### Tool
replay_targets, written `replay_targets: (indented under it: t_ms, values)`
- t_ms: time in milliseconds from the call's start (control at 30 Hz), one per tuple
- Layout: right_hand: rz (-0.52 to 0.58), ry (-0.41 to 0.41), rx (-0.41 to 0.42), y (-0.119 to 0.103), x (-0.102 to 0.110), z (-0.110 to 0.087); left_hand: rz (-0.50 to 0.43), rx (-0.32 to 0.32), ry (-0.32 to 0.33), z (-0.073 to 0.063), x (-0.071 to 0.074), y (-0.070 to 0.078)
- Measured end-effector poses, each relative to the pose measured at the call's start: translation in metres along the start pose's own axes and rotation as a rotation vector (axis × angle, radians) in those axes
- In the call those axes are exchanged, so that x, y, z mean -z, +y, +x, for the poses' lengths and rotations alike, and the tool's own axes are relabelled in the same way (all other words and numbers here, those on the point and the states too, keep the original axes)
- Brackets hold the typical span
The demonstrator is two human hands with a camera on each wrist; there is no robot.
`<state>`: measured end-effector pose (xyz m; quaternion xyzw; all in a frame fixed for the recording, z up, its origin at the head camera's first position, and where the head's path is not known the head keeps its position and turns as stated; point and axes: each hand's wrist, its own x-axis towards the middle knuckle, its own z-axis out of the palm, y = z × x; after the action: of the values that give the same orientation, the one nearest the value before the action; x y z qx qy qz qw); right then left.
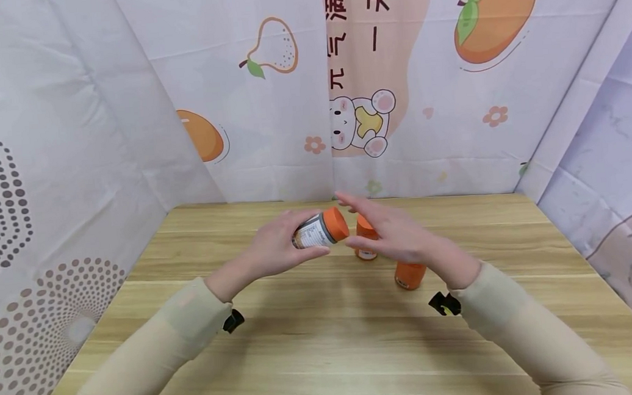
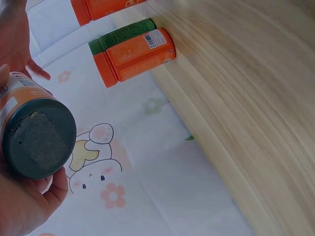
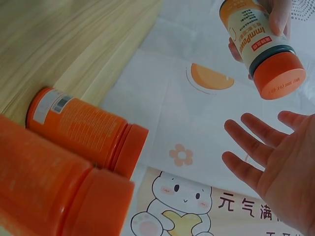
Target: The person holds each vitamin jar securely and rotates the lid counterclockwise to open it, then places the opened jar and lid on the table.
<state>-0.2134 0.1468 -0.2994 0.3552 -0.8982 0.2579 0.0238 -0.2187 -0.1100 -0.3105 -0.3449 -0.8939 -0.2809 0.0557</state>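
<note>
A white-and-orange labelled bottle (image 1: 314,232) with an orange cap (image 3: 280,76) is held above the table in my left hand (image 1: 279,243), tilted with its cap toward the right. Its dark base (image 2: 40,138) faces the left wrist camera. My right hand (image 1: 392,229) is beside the cap, fingers spread and extended, apart from it in the right wrist view. Behind and below the right hand, two orange bottles stand on the table: a farther one (image 3: 81,129) and a nearer one (image 1: 409,275), both partly hidden by that hand in the head view.
The wood-grain table (image 1: 316,356) ends at a white printed curtain (image 1: 277,114) with fruit and a cartoon animal at the back. More curtain hangs on the left (image 1: 61,178) and right sides.
</note>
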Motion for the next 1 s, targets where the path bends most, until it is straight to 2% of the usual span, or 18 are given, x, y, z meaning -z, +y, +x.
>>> replay_targets:
  t_ms: [333,500,667,833,1000]
  values:
    - [0.003,0.011,0.023,-0.006,-0.008,0.006,0.050,-0.015,-0.011,-0.005,0.006,0.001]
    - [-0.003,0.016,0.027,-0.008,-0.012,0.007,0.048,-0.004,-0.008,-0.006,0.007,0.001]
    - [-0.003,0.028,0.038,-0.009,-0.014,0.007,0.035,-0.024,0.001,-0.005,0.005,0.000]
    - [0.035,0.052,0.065,-0.008,-0.015,0.005,0.004,-0.030,0.013,-0.005,0.003,0.000]
    - [0.063,0.084,0.102,-0.006,-0.018,0.003,-0.092,-0.010,0.019,-0.006,0.000,-0.002]
